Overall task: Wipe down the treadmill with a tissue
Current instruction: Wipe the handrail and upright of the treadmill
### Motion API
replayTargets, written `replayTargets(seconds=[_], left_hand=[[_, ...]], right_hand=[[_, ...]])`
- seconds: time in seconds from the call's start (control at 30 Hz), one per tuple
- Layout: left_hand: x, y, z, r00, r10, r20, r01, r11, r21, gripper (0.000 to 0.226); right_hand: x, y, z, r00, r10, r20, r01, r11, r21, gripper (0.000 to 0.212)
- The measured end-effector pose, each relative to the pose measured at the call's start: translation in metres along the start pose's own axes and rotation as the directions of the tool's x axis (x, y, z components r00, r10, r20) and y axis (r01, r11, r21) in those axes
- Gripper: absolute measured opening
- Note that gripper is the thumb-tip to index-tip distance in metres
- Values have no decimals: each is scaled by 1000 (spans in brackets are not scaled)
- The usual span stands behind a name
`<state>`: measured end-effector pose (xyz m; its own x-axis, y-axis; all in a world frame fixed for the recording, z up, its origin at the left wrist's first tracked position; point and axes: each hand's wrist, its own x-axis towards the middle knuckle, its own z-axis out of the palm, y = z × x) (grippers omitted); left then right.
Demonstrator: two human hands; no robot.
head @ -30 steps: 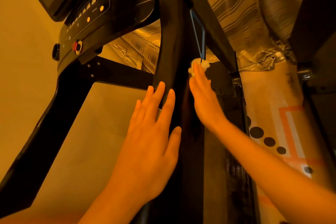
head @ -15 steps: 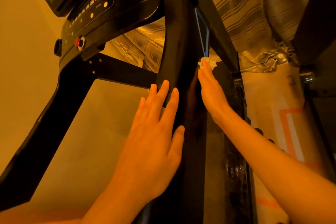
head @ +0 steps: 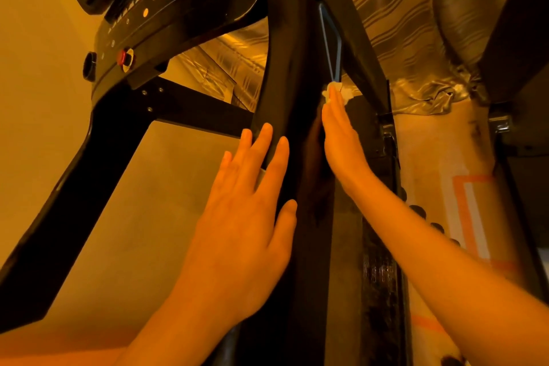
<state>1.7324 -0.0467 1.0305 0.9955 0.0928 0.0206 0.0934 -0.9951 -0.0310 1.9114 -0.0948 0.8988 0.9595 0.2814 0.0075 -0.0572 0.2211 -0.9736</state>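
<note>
Little is changed from half a second earlier: both hands are kept at the same spots, and only the view is shifted slightly. The crumpled white tissue is still held just below the lower end of a thin blue strip.

A glossy black treadmill post is seen from below, smooth and gently curved, widening toward the bottom. The left hand is laid flat against its front, with fingers straight and slightly spread and nothing grasped. The right hand is seen edge-on along the post's right side, its fingers straight and together. The tissue is pressed against the post under its fingertips, a small wad showing past them.

Above and to the left, the black treadmill console is seen, marked with orange dots and pale symbols, and with a round red button and a dark round knob beside it. A flat black cross brace with small screws is joined to the post. Behind, a shiny striped curtain is gathered in folds. To the right a pale cardboard surface — printed with orange lines and black dots — is partly hidden by the right forearm. A plain wall fills the left side, and everything is tinted by warm orange light.
</note>
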Motion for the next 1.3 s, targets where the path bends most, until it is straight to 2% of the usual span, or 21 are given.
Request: replayTargets(seconds=[0.2, 0.3, 0.43, 0.5, 0.57, 0.67, 0.77, 0.87, 0.9, 0.97, 1.07, 1.13, 1.3], left_hand=[[1, 1, -1, 1000, -13, 17, 13, 1000, 7, 70], [1, 1, -3, 1000, -9, 24, 9, 1000, 10, 71], [1, 1, -2, 1000, 2, 18, -3, 1000, 11, 71], [0, 1, -2, 1000, 5, 20, -6, 1000, 15, 71], [1, 1, -2, 1000, 6, 11, -6, 1000, 20, 71], [1, 0, -1, 1000, 13, 12, -13, 1000, 10, 71], [2, -1, -1, 1000, 24, 16, -24, 1000, 0, 70], [1, 0, -2, 1000, 20, 19, -20, 1000, 5, 70], [1, 0, -2, 1000, 17, 17, -17, 1000, 6, 70], [1, 0, -2, 1000, 16, 12, -16, 1000, 8, 70], [3, -1, 1, 1000, 22, -2, -22, 1000, -4, 69], [4, -2, 2, 1000, 16, 0, -16, 1000, -9, 68], [2, 1, -1, 1000, 4, 20, -5, 1000, 29, 69]], right_hand=[[-148, 21, 14, 995, -67, 74, 64, 997, 52, 49], [-89, 13, 6, 997, -45, 57, 44, 999, 13, 44], [15, 2, -7, 998, 42, 48, -42, 999, 1, 51], [-1, 7, -4, 999, 2, 43, -2, 1000, -5, 45], [-57, 17, 3, 998, -40, 52, 39, 999, 21, 41], [-136, 26, 11, 994, -79, 80, 77, 997, 26, 48], [-84, 19, 3, 995, -45, 90, 47, 999, -19, 43], [0, 6, -7, 995, 69, 78, -63, 995, -77, 51], [8, 5, -6, 996, 67, 55, -60, 993, -104, 53], [-16, 7, 0, 999, -11, 48, 17, 990, -142, 59], [-111, 11, 10, 994, -49, 98, 51, 998, -22, 54], [-142, 11, 12, 990, -66, 126, 69, 997, -23, 54], [-26, 0, -2, 993, -10, 117, 18, 997, -75, 51]])
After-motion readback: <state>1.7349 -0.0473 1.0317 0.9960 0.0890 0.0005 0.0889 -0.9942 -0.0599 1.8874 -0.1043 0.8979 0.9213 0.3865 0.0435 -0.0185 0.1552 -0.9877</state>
